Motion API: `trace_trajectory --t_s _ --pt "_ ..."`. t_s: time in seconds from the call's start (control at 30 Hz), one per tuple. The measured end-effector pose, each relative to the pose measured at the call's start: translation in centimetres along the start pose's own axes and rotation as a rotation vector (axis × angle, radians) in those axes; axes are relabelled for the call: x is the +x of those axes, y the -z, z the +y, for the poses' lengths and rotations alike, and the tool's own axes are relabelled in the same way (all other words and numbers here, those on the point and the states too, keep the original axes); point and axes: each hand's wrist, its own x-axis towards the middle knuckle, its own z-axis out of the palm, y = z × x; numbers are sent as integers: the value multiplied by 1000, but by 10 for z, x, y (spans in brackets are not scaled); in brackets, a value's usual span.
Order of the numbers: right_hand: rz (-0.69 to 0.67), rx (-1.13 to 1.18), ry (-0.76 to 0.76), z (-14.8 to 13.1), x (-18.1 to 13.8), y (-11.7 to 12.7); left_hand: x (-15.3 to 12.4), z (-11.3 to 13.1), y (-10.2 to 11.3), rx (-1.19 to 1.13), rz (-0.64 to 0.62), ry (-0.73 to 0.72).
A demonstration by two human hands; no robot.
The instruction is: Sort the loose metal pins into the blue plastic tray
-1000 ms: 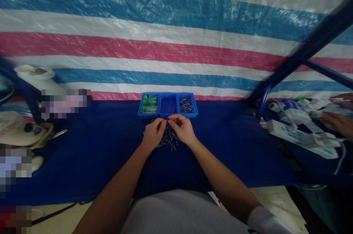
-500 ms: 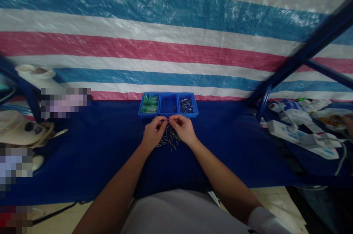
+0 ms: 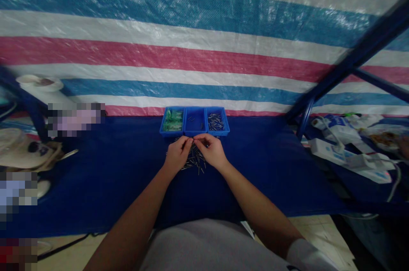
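My left hand (image 3: 177, 152) and my right hand (image 3: 212, 150) meet fingertip to fingertip over the blue surface, each closed in a pinch. A slim metal pin showed between them a moment ago; the fingers now cover nearly all of it. Beneath and between the hands lies a loose pile of thin metal pins (image 3: 197, 161). Just beyond stands a row of blue bins (image 3: 195, 134). Small green packets (image 3: 173, 120) fill the left bin, a few thin pieces lie in the middle one, and many metal pins (image 3: 216, 122) are in the right one.
A striped plastic sheet (image 3: 204, 56) hangs behind the blue table surface (image 3: 255, 168). At right are a blue metal frame bar (image 3: 338, 68), a white power strip (image 3: 348, 161) with cables and some plastic bags. A white roll (image 3: 47, 92) and a beige bag (image 3: 28, 149) sit at left.
The fingertips of both hands have come closer together, and the thin metal pin seen between them is now mostly covered. The bins and pile are unchanged.
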Motion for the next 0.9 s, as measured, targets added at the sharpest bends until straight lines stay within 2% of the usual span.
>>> trace_trajectory --t_s 0.2,0.4,0.73,0.9 --pt "25 29 0 2 0 1 -2 -1 -2 -82 17 11" --pt "29 23 -10 1 1 1 -1 -2 -3 -37 53 -14" --pt "8 -49 72 1 -1 1 -1 0 0 36 1 -7" --pt "11 -65 71 0 -1 1 -1 -1 -1 -47 23 4"
